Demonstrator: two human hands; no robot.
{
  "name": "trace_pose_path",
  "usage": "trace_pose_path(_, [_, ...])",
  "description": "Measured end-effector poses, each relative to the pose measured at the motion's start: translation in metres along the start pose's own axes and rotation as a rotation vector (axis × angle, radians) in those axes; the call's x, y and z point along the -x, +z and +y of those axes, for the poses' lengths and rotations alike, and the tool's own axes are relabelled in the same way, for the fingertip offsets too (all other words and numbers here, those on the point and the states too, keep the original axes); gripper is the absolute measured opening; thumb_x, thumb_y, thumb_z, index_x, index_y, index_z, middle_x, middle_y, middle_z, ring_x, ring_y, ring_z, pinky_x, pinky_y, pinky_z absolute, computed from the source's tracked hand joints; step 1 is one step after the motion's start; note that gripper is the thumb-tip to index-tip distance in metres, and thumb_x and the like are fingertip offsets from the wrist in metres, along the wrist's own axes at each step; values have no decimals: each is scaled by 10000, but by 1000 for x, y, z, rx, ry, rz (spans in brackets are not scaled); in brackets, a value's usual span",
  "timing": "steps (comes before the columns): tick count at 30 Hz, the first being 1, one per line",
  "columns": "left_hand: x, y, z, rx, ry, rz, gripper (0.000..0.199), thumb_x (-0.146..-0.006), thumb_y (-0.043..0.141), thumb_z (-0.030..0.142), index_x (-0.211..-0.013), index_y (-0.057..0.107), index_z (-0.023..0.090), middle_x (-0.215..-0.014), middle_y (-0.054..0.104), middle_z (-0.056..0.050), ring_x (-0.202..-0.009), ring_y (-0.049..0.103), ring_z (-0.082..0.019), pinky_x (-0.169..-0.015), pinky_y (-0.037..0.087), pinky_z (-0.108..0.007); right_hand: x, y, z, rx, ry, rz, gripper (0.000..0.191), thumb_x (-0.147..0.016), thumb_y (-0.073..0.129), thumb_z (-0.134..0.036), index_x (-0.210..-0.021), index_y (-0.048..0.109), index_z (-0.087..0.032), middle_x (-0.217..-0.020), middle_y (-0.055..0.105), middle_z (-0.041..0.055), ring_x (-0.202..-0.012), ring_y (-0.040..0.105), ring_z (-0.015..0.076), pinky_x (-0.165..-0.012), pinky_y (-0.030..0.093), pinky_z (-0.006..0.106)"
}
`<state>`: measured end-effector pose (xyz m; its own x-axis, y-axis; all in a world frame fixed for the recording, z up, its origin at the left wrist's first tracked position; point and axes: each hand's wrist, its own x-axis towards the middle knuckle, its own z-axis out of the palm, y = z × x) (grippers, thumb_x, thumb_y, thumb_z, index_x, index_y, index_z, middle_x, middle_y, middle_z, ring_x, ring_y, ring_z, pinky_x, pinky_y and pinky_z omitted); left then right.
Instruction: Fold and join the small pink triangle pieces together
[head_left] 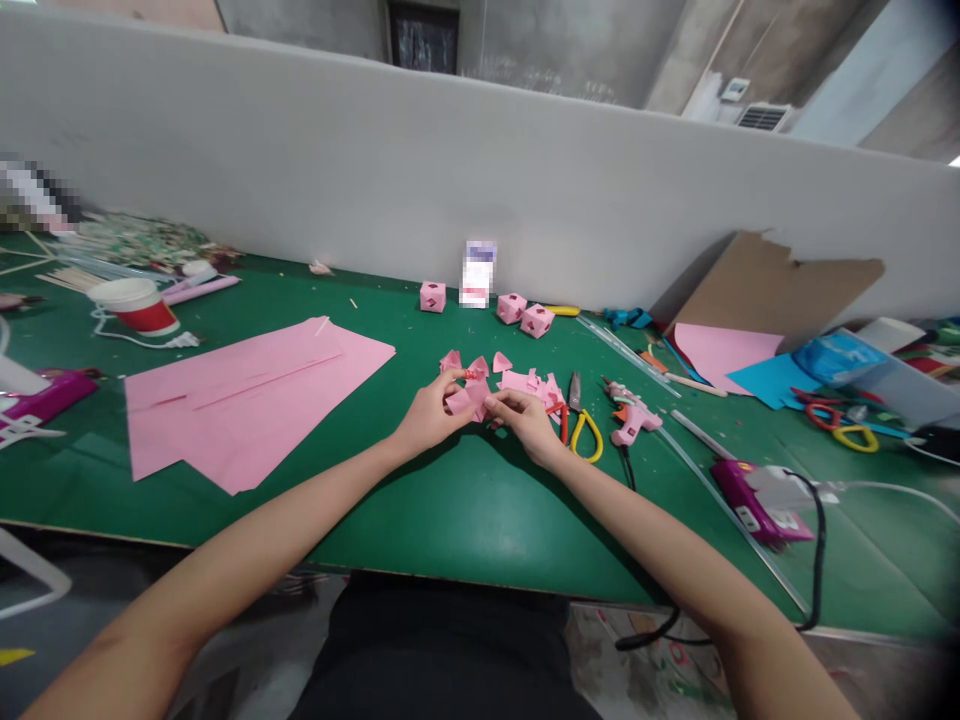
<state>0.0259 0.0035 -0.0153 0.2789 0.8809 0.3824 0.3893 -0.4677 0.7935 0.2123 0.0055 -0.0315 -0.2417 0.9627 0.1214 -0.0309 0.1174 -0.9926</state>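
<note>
Smooth green tabletop point(450, 530), left hand point(427, 414) and right hand point(529, 422) pinching folded pink paper point(472, 397), faceted paper blocks point(512, 308) beyond

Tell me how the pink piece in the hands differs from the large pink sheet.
Size: the piece is small, while the sheet is far larger.
Pose: the piece is held between the left hand and right hand, while the sheet lies on the table.
Shape: the piece looks folded, while the sheet is mostly flat.
Both are pink.

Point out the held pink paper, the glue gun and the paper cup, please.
Held pink paper point(472, 397): head view, its middle.
Glue gun point(637, 421): head view, pink body.
Paper cup point(154, 317): head view, red band.
</note>
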Motion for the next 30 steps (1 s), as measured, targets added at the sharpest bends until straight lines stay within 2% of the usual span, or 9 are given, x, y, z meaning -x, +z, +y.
trace_pose_path(10, [0, 1, -1, 48, -30, -26, 422, -749, 614, 280, -1149, 518, 182, -647, 459, 55, -524, 371, -84, -530, 298, -204, 1, 0, -2, 30, -14, -15, 326, -736, 711, -512, -744, 642, -194, -688, 589, -8, -586, 550, 110, -578, 483, 249])
trace_pose_path(16, [-1, 1, -2, 76, -26, -22, 449, -751, 623, 308, -1167, 516, 177, -664, 495, 43, -550, 410, -94, -544, 320, -207, 0, 1, -2, 89, -5, -50, 353, -724, 716, -521, -752, 628, -180, -689, 617, -5, -551, 548, 98, -547, 473, 236])
trace_pose_path(22, [-1, 3, -5, 105, -56, -51, 437, -766, 621, 310, -1167, 512, 175, -648, 484, 54, -539, 383, -85, -537, 321, -200, 0, 1, 3, 127, -31, -28, 377, -722, 708, -543, -742, 614, -179, -644, 596, -12, -546, 538, 104, -535, 465, 240])
trace_pose_path(30, [-1, 3, -5, 203, -88, -31, 481, -756, 657, 324, -1185, 506, 165, -741, 594, 7, -612, 529, -117, -592, 395, -221, 0, 1, 1, 118, -8, -24, 384, -725, 703, -549, -732, 603, -178, -618, 597, -18, -534, 544, 106, -544, 460, 245])
